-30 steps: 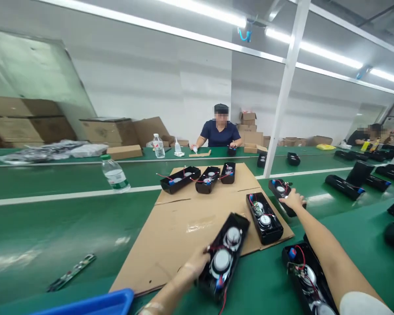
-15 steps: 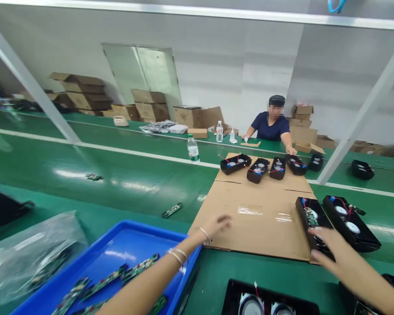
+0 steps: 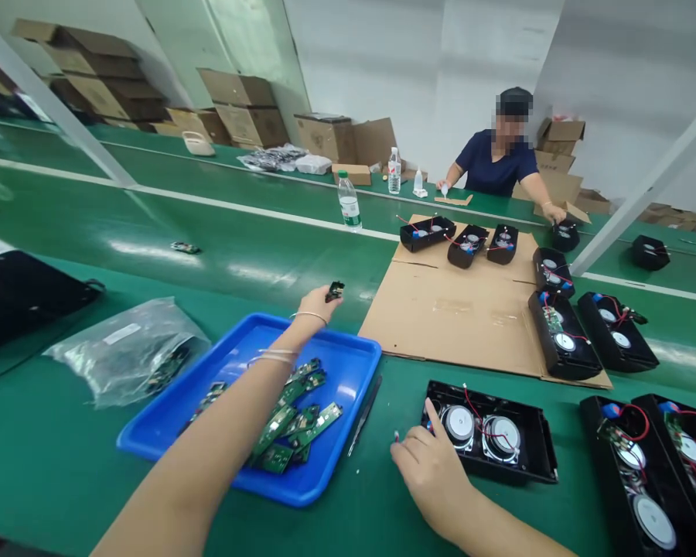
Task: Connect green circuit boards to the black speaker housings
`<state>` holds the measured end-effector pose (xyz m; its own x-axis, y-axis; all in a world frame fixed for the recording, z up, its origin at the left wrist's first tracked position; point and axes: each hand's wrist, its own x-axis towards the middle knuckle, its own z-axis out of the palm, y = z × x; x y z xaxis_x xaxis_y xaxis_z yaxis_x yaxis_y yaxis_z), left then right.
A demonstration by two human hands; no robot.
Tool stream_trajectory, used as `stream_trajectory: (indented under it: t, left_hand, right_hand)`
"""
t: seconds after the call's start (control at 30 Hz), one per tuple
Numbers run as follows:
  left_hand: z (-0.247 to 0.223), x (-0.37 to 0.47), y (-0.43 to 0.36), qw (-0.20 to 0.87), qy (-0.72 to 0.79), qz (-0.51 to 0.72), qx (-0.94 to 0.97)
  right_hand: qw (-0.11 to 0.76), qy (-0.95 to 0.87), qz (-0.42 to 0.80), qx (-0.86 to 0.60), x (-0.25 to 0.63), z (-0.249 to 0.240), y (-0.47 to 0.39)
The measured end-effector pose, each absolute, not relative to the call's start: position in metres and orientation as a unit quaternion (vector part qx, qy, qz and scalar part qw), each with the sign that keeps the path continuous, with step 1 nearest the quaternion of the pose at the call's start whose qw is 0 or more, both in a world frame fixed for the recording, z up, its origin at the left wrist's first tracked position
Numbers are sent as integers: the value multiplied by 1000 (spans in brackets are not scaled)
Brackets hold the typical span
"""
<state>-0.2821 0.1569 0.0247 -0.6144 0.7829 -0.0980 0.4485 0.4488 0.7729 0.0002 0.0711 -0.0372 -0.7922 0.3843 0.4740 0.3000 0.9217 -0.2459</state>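
My left hand (image 3: pixel 316 307) is closed on a small circuit board (image 3: pixel 336 291), above the far edge of a blue tray (image 3: pixel 366 363). Several green circuit boards (image 3: pixel 278 425) lie in that tray, partly behind my left forearm. At the near left corner of a black speaker box (image 3: pixel 533 449) is my right hand (image 3: pixel 432 476). Its index finger is stretched to the box rim and the other fingers are curled. A tiny pale plug (image 3: pixel 395 437) shows at the curled fingertips, seemingly pinched there. Two round speakers (image 3: pixel 459 424) and red wires sit inside the open box.
A black pen-like tool (image 3: pixel 364 416) lies beside the tray. More speaker boxes stand at the right (image 3: pixel 620 472) and around a cardboard sheet (image 3: pixel 441 317). A clear bag (image 3: pixel 131 348) lies left; a bottle (image 3: pixel 349 203) stands on the far side. Across the bench, a person (image 3: pixel 504 158) reaches for a box.
My left hand has moved left from the cardboard and now holds a circuit board. My right hand went from the right-hand boxes to the near speaker box. The view has tilted down.
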Motion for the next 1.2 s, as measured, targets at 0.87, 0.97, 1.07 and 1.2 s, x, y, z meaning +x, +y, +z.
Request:
stream_trajectory:
  t: [0.87,0.97,1.07,1.2]
  left_hand:
    - [-7,-115,-12,430,594,645,214]
    - [-6,-107,-15,416,639,603,234]
    - [-1,-101,-17,419,655,583,236]
    - [7,-98,-20,412,675,564,238]
  right_hand:
    - [369,-863,219,-267,5,10,55]
    - [382,-865,183,-268,1,4,51]
    - [384,-865,168,-276,-1,1,49]
    - [384,-865,159,-282,1,2,49]
